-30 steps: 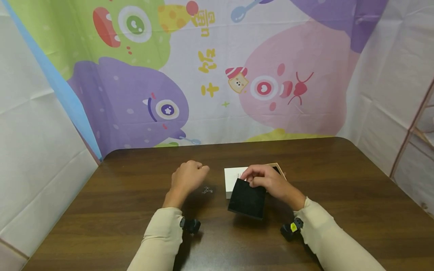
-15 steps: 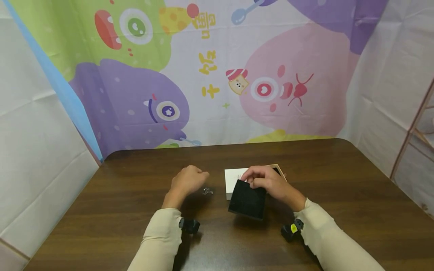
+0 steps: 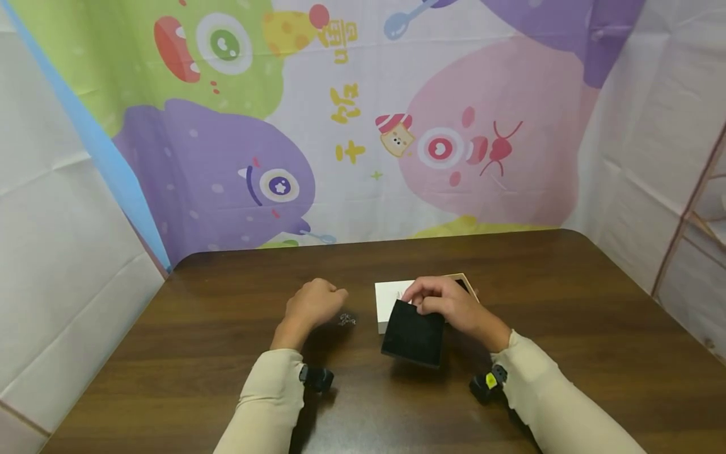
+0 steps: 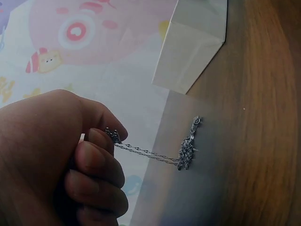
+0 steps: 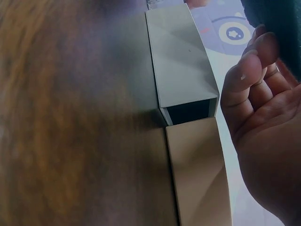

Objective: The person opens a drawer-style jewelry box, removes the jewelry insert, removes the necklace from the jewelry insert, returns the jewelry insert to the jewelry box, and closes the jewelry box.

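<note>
My left hand (image 3: 309, 311) is held above the table and pinches a fine silver chain (image 4: 146, 152) between thumb and forefinger. In the left wrist view two thin strands run from the fingertips to a small heap of links (image 4: 187, 150), which looks to lie on the tabletop. To the right, my right hand (image 3: 454, 306) grips a square black soft-looking pad (image 3: 414, 334) by its upper edge, tilted above the table. Behind that pad stands a white box (image 3: 391, 296), partly covered by pad and hand. The pad (image 5: 277, 33) shows only as a dark corner in the right wrist view.
A tan drawer (image 5: 197, 174) sticks out from the white box toward the right, with a dark gap at its joint. The brown wooden table (image 3: 227, 391) ends at a hanging cloth (image 3: 351, 202) printed with cartoon monsters. Pale sheets hang on both sides.
My left hand has come down slightly, toward the body, still pinching the chain. The right hand and black pad stay nearly in place.
</note>
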Demonstrator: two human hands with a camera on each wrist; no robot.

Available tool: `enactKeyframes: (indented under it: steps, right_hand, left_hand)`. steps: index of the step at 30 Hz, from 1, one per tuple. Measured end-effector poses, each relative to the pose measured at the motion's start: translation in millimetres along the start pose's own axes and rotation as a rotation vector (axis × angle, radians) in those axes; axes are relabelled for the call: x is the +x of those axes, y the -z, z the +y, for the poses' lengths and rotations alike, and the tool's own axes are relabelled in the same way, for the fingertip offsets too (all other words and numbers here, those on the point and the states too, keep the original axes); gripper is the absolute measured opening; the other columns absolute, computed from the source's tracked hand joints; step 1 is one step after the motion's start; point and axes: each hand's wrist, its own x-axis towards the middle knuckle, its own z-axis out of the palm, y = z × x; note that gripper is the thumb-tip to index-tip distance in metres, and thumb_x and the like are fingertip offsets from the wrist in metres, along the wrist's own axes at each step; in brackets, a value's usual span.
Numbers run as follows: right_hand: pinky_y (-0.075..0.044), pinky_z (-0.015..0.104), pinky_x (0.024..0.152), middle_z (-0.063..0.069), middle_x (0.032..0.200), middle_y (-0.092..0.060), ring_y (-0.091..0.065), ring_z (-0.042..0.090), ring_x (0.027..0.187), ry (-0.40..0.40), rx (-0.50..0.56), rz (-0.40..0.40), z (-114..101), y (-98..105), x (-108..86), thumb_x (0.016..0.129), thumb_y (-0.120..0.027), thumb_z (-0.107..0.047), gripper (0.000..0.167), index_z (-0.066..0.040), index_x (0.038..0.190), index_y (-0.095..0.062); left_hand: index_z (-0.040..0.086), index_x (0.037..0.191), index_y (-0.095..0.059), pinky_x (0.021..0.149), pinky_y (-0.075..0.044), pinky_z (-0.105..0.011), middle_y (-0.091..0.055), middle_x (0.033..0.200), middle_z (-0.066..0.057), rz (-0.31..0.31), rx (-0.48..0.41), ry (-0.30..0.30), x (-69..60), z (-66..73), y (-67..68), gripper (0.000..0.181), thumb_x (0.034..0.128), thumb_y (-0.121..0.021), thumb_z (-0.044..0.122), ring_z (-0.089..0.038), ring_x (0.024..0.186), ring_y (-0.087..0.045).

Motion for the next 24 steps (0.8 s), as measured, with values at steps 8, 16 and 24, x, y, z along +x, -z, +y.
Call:
enactKeyframes:
  steps: [8, 16, 24]
  right_hand:
    - [-0.048, 0.027, 0.069, 0.011, 0.086, -0.061, -0.056, 0.018, 0.078, 0.004, 0.003, -0.005, -1.7, -0.1, 1.3, 0.082, -0.054, 0.008, 0.029, 0.002, 0.104, -0.071]
    - [-0.048, 0.027, 0.07, 0.011, 0.088, -0.061, -0.056, 0.018, 0.079, 0.008, -0.003, -0.01, -1.1, -0.2, 1.0, 0.082, -0.053, 0.007, 0.029, 0.002, 0.104, -0.071]
    - [-0.048, 0.027, 0.07, 0.011, 0.087, -0.061, -0.056, 0.019, 0.079, 0.002, -0.005, -0.004, -0.7, 0.3, 0.4, 0.083, -0.054, 0.007, 0.028, 0.002, 0.104, -0.071]
  left_hand:
    - [0.017, 0.056, -0.039, 0.053, -0.031, -0.036, -0.033, 0.057, 0.004, 0.017, 0.019, 0.009, 0.9, -0.7, -0.3, 0.044, 0.0943, -0.048, 0.037, -0.016, 0.054, -0.032]
    - [0.017, 0.055, -0.038, 0.052, -0.03, -0.035, -0.032, 0.056, 0.005, 0.028, 0.025, 0.003, -0.2, -0.6, -1.1, 0.042, 0.0926, -0.049, 0.033, -0.016, 0.053, -0.031]
    - [0.017, 0.054, -0.038, 0.053, -0.031, -0.035, -0.031, 0.055, 0.005, 0.02, 0.03, -0.002, 0.6, 0.2, -0.8, 0.046, 0.0947, -0.052, 0.034, -0.015, 0.053, -0.03]
